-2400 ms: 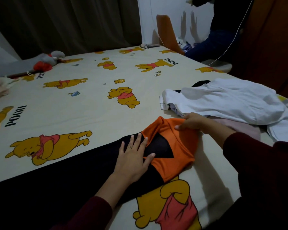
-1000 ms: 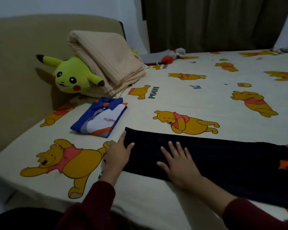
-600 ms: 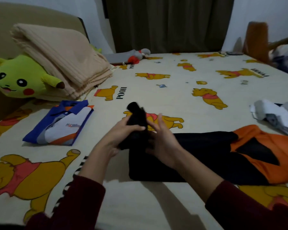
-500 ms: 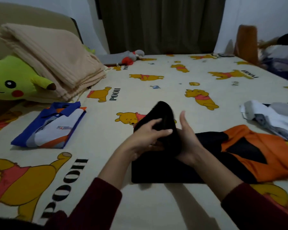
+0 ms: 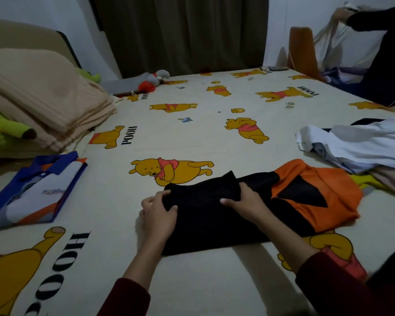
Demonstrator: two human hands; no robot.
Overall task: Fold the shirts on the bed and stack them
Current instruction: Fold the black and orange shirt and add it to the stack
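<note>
A: Shirt [image 5: 214, 215] status?
B: black/orange, half-folded, near edge of bed [image 5: 192, 133]. Left hand [image 5: 159, 215] and right hand [image 5: 245, 202] both pinch the folded-over black flap.

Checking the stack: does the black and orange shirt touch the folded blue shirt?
Apart. The head view shows bare bedsheet between the black and orange shirt and the folded blue shirt.

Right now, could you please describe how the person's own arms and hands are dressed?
Both forearms are bare below dark maroon long sleeves pushed up toward the elbows. The left hand and right hand wear no gloves; no ring or watch is visible in this view.
</note>
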